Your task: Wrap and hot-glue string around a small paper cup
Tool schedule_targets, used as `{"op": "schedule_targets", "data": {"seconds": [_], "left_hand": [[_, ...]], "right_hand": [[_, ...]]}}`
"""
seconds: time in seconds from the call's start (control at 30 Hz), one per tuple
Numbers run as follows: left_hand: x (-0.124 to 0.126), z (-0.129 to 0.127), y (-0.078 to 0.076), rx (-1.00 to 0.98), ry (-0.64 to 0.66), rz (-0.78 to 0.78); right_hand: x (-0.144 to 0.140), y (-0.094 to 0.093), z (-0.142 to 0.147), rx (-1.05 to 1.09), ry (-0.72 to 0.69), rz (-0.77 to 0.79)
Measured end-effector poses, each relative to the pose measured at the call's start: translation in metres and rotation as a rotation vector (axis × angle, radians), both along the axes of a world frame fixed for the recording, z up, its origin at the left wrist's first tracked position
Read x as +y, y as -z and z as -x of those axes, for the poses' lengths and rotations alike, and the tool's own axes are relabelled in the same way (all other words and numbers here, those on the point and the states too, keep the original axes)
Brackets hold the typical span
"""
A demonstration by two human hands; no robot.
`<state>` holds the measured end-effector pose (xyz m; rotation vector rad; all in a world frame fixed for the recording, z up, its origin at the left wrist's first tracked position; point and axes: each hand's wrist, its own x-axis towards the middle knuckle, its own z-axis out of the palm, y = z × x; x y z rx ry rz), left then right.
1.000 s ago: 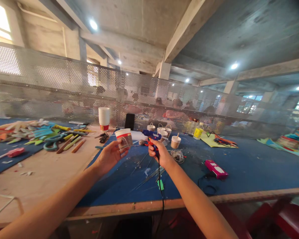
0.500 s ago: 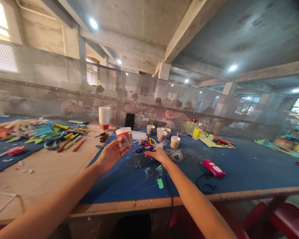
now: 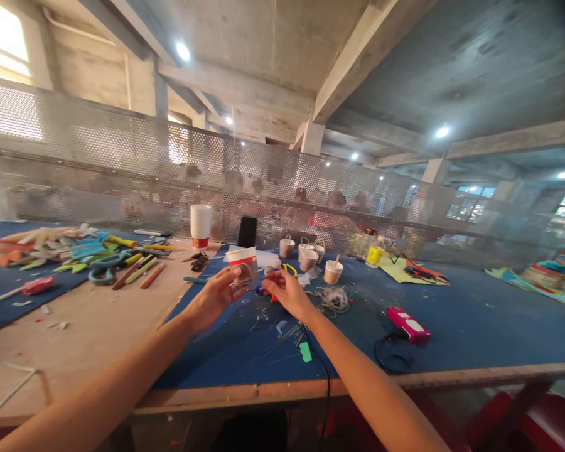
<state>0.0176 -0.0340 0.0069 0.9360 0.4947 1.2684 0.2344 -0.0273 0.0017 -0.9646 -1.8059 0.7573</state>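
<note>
My left hand [image 3: 216,294] grips a small paper cup [image 3: 242,256] with a white and red rim and a brown-grey lower covering, its fingers round the side. A thin loop shows against the cup's front. Close to it on the right, my right hand [image 3: 285,292] is closed round a blue hot glue gun [image 3: 258,290], mostly hidden by the fingers. The gun's front end points left toward the cup. Below the right wrist lie thin sticks and a green scrap [image 3: 306,351]. A bundle of grey cord [image 3: 334,299] lies to the right.
Behind stand several small covered cups [image 3: 308,258], a stack of paper cups [image 3: 200,223] and a phone [image 3: 247,232]. Scissors [image 3: 106,269] and coloured strips lie left. A yellow-labelled bottle [image 3: 375,252] and a pink device [image 3: 408,325] are right. A perforated screen [image 3: 263,169] closes the back.
My right hand has moved left and slightly up, closer to the cup, and now covers most of the glue gun. The cup has shifted slightly right and down in view.
</note>
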Motion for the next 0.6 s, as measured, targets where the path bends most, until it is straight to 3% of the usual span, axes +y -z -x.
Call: {"op": "schedule_targets", "data": {"seconds": [0.07,0.23,0.4,0.6], "left_hand": [[0.000,-0.001,0.000,0.009,-0.015,-0.015],[0.002,-0.002,0.002,-0.008,-0.006,-0.030],[0.000,-0.001,0.000,0.002,-0.009,-0.037],[-0.005,-0.001,-0.003,0.023,0.044,-0.006]], "right_hand": [[-0.007,-0.005,0.013,0.119,-0.100,0.019],[-0.015,-0.012,0.029,0.175,-0.014,-0.040],[-0.017,-0.021,0.027,0.169,0.008,-0.047],[-0.015,-0.024,0.022,0.316,0.034,-0.049]]}}
